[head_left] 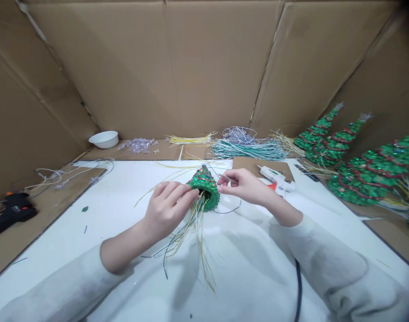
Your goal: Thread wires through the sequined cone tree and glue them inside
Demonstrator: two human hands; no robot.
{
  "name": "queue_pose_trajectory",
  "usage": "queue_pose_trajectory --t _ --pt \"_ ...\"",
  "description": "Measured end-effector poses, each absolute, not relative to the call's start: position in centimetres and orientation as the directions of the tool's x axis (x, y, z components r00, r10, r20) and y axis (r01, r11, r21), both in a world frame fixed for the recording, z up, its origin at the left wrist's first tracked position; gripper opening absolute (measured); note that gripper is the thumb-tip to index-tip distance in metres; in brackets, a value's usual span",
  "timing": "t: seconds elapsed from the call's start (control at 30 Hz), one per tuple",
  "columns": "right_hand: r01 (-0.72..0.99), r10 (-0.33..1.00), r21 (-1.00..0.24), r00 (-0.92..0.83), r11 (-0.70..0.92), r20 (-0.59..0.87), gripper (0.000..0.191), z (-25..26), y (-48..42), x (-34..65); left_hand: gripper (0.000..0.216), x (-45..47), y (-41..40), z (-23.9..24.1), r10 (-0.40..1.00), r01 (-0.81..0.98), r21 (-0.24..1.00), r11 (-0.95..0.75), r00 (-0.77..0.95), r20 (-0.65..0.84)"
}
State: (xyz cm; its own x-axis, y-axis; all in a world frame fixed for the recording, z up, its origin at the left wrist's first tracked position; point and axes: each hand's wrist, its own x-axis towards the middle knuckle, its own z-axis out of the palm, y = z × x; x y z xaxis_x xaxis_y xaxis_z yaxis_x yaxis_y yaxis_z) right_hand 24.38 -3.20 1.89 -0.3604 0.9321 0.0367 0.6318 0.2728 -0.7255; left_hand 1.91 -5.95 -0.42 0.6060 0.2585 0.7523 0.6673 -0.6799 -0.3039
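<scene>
A small green Christmas tree [204, 178] with red trim lies tipped over in front of me, its hollow base turned toward me. Yellow, white and dark green wires [198, 223] spill out of that opening onto the table. My left hand [169, 205] is closed on the left rim of the tree, thumb at the opening. To the right of the tree, my right hand [243, 185] pinches a thin pale wire [226, 178] between thumb and fingers. A dark thin wire curves from near this hand around the tree's right side.
A white glue gun [276, 179] lies on cardboard at right, a black one [14, 212] at far left. Behind are a white bowl [104, 139], clear plastic pieces [138, 145], yellow wires [191, 139] and green wires [251, 150]. Finished-looking trees [368, 174] stand at right.
</scene>
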Motion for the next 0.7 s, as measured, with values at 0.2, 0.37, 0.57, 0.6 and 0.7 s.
queue_pose_trajectory --t 0.2,0.37,0.57,0.6,0.7 --pt "0.609 0.926 -0.746 -0.377 0.269 0.026 0.009 2.0 -3.4 24.3 0.012 3.0 -5.1 -1.1 0.117 0.615 -0.511 -0.601 0.700 0.705" --pt "0.571 0.916 -0.775 -0.401 0.272 0.026 0.008 1.7 -3.4 24.2 0.008 3.7 -5.0 -1.8 0.110 0.645 -0.547 -0.533 0.694 0.712" --pt "0.569 0.919 -0.766 -0.389 0.301 0.072 0.006 2.0 -3.4 24.5 0.005 4.0 -4.7 -2.6 0.191 0.680 -0.504 -0.532 0.676 0.712" --pt "0.562 0.919 -0.768 -0.384 0.307 0.087 0.008 2.1 -3.3 24.6 0.004 4.0 -4.8 -2.6 0.216 0.684 -0.478 -0.551 0.670 0.710" --pt "0.528 0.918 -0.784 -0.373 0.327 0.132 0.011 2.3 -3.1 25.0 0.002 3.9 -5.3 -2.1 0.311 0.670 -0.340 -0.661 0.656 0.688"
